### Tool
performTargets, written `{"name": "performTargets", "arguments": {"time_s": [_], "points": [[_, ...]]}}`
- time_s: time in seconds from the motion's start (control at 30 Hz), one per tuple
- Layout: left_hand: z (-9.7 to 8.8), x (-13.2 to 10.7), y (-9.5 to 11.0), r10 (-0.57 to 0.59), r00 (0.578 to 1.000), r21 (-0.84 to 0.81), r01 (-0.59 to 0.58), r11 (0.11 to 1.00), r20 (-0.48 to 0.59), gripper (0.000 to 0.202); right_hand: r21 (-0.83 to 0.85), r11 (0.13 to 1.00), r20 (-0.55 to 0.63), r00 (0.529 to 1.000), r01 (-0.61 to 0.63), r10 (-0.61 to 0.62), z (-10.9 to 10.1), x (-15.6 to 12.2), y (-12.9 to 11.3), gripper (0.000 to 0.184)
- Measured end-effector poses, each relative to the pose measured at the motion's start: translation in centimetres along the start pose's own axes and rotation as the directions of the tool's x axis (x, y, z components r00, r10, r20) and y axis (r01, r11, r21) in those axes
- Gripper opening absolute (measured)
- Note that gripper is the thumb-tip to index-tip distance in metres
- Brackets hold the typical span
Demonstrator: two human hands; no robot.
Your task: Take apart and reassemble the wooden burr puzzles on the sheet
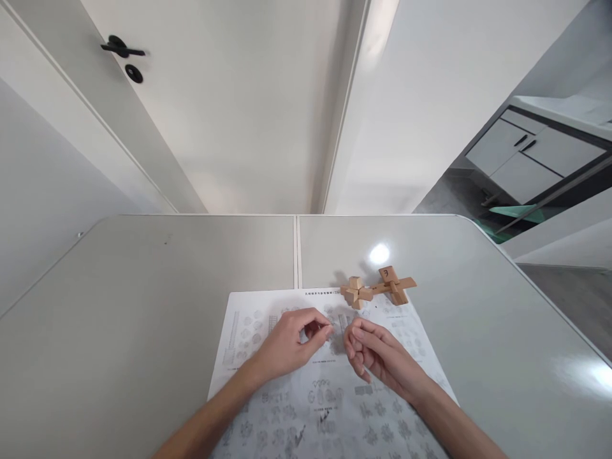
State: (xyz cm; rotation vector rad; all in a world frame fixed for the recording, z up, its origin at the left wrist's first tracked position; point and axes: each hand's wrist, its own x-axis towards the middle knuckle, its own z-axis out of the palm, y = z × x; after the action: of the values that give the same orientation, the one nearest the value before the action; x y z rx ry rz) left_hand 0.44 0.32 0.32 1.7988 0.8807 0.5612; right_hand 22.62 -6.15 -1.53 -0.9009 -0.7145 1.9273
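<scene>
My left hand (296,341) is over the printed sheet (282,408), its thumb and index tips pressed together and the other fingers curled under. Nothing shows in that pinch. To its right, my right hand (380,358) hovers with fingers curled in and the thumb against the index finger; I see nothing in it. Just beyond the right hand, a small wooden burr puzzle (354,294) stands at the sheet's top edge. Beside it, touching or nearly so, lies a larger cross-shaped wooden puzzle (394,285) of flat interlocked pieces, one bearing a dark mark.
The sheet carries rows of small grey diagrams and lies on a light grey table (157,319) with a seam down its far half. Behind are a white door with a black handle (122,48) and, at the right, a white cabinet (530,150).
</scene>
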Motion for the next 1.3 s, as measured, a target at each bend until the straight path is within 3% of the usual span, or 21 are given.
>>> {"name": "performTargets", "arguments": {"time_s": [1.3], "points": [[0.06,-0.12,-0.15,0.003,1.000,-0.004,-0.003,1.000,0.000,0.023,-0.017,1.000,-0.014,1.000,-0.003,0.002,0.30,-0.06,-0.21,0.039]]}}
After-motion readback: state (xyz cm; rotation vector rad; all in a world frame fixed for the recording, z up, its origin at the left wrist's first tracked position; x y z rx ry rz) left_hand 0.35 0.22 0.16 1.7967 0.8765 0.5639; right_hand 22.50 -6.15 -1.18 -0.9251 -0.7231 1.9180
